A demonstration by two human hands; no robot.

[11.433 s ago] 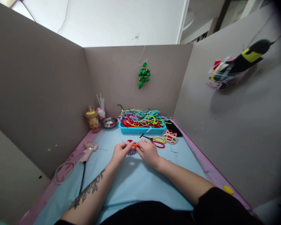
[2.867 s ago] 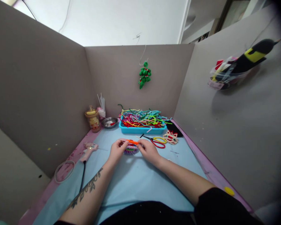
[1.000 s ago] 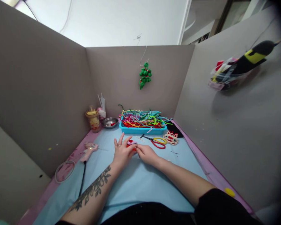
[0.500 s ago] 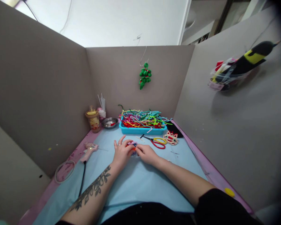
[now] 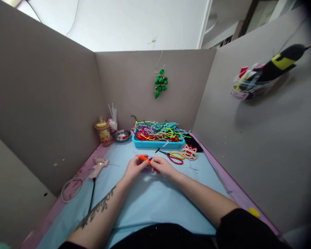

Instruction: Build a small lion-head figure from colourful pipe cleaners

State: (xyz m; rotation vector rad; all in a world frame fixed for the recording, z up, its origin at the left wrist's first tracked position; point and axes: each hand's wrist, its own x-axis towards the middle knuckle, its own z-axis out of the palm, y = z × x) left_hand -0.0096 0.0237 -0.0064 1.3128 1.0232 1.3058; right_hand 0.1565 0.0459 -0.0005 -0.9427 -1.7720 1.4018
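Both hands meet over the middle of the blue cloth (image 5: 155, 204). My left hand (image 5: 134, 167) is closed on a small piece of purple and other colours, with an orange pipe cleaner (image 5: 144, 158) lying across it. My right hand (image 5: 162, 165) pinches at the right end of the orange pipe cleaner. Below the fingers the purple part of the pipe-cleaner piece (image 5: 146, 169) shows; the fingers hide much of it. Scissors (image 5: 175, 157) with red and yellow handles lie just beyond my right hand, beside a cream and red pipe-cleaner shape (image 5: 189, 152).
A blue tray (image 5: 158, 145) heaped with coloured pipe cleaners stands at the back. To the left are a metal bowl (image 5: 122, 136), a lidded cup (image 5: 103, 133) and a pink glue gun (image 5: 99, 167) with its cord. Grey panels (image 5: 129, 86) enclose the table; a green ornament (image 5: 161, 83) hangs there.
The left hand's raised fingers have curled in around the piece. The orange pipe cleaner now shows more, lying across the top between both hands.
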